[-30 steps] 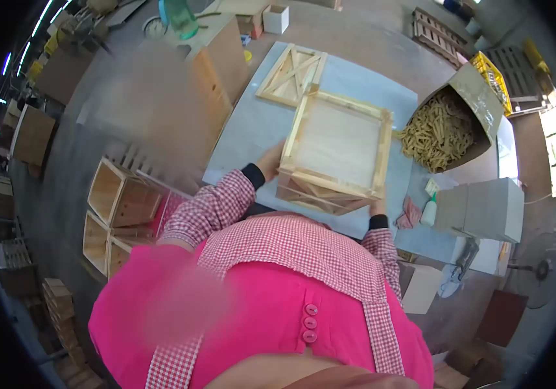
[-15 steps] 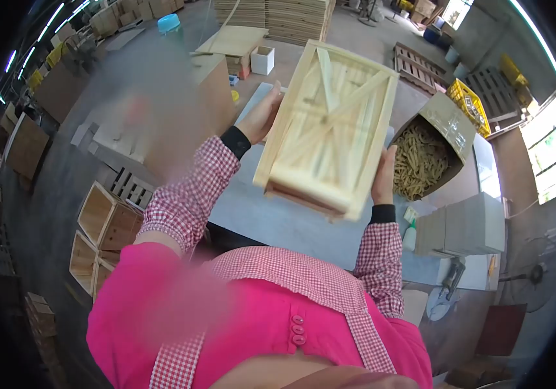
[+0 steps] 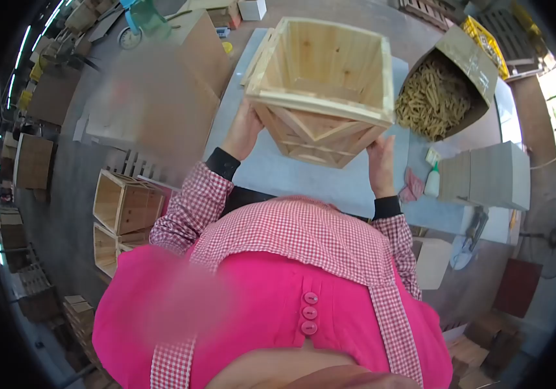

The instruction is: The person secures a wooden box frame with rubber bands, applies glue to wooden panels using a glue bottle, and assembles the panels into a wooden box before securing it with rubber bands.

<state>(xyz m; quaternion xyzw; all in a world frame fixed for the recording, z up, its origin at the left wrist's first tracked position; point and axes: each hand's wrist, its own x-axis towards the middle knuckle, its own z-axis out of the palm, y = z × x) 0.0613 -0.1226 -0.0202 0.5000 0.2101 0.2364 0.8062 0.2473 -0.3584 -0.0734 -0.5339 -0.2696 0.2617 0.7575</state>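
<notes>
A pale wooden crate [image 3: 330,58] is held over the table with its open mouth turned up toward me, so its bare inner walls show. Diagonal slats cross the side that faces my body. My left hand [image 3: 244,133] grips the crate's left side low down, the fingers partly hidden beneath it. On the opposite side, my right hand [image 3: 381,162] holds the lower right edge, thumb upward. Under the crate lies the pale blue-grey tabletop [image 3: 271,170].
A cardboard box [image 3: 464,61] of tan, strip-like pieces lies tipped at the right. Near it are a white-and-green bottle [image 3: 432,181], a pink cloth [image 3: 412,187], stacked grey boards [image 3: 485,175] and a stapler-like tool [image 3: 476,223]. More wooden crates [image 3: 136,209] are stacked at the left.
The crate has been turned: its slatted face was toward me, and now its open mouth is. Both hands still hold it, and the view has shifted.
</notes>
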